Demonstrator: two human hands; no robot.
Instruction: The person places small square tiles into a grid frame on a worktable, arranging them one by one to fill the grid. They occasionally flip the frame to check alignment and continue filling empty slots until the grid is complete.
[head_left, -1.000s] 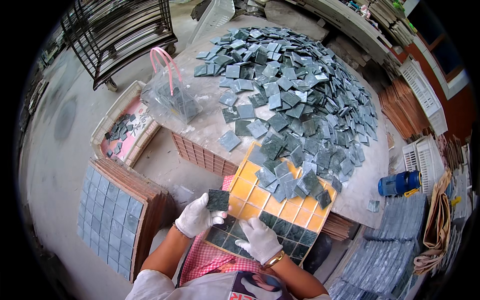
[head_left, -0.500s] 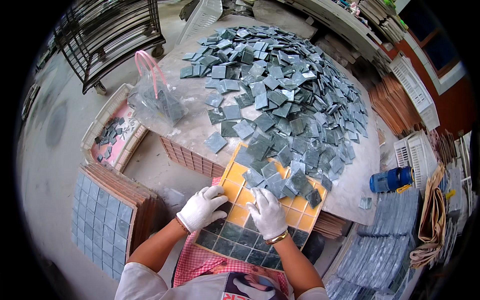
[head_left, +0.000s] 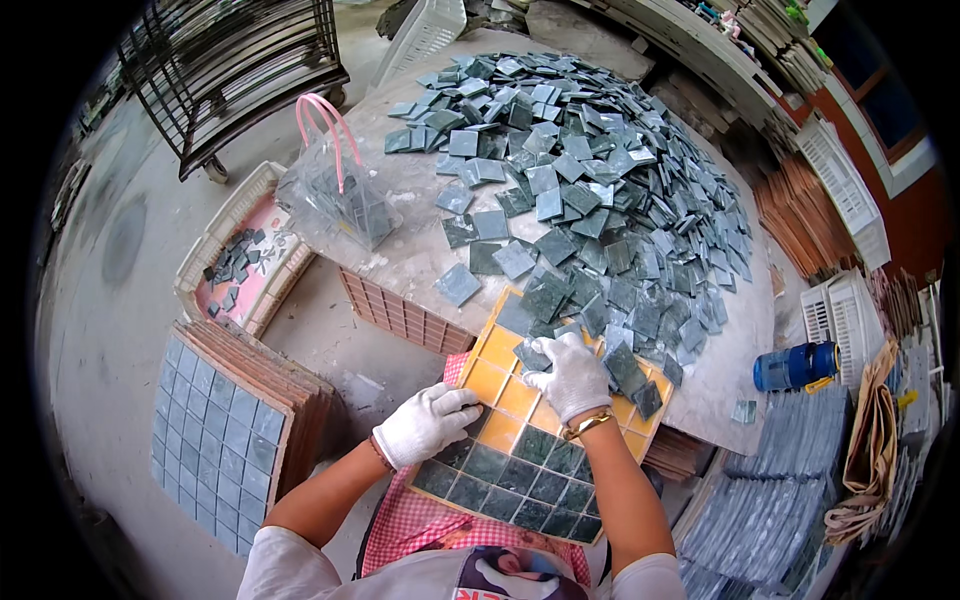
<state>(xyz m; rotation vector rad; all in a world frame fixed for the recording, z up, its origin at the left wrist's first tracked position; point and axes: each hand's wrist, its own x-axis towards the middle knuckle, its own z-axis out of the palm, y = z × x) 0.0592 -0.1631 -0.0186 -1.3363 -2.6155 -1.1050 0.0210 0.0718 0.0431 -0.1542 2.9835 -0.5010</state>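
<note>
An orange grid tray (head_left: pixel 513 397) tilts against the table's near edge in front of me. Dark green square stone tiles (head_left: pixel 505 475) fill its near rows, while loose tiles lie across its far part. My left hand (head_left: pixel 425 425), in a white glove, is at the tray's left edge, its fingers closed over a dark tile (head_left: pixel 478 423) there. My right hand (head_left: pixel 572 378), also gloved, is over the tray's far half. Its fingers are curled down at a loose tile (head_left: pixel 530 355); the palm side is hidden.
A large heap of tiles (head_left: pixel 590 190) covers the table (head_left: pixel 415 265). A plastic bag with pink handles (head_left: pixel 345 205) stands at its left. Left are a crate (head_left: pixel 190 270) and stacked tiled panels (head_left: pixel 220 440); right, a blue bottle (head_left: pixel 795 367) and stacked sheets (head_left: pixel 765 520).
My right hand has moved away from me and rightward, from the bare orange cells to the loose tiles. My left hand stays at the tray's left edge. The whole view has shifted slightly.
</note>
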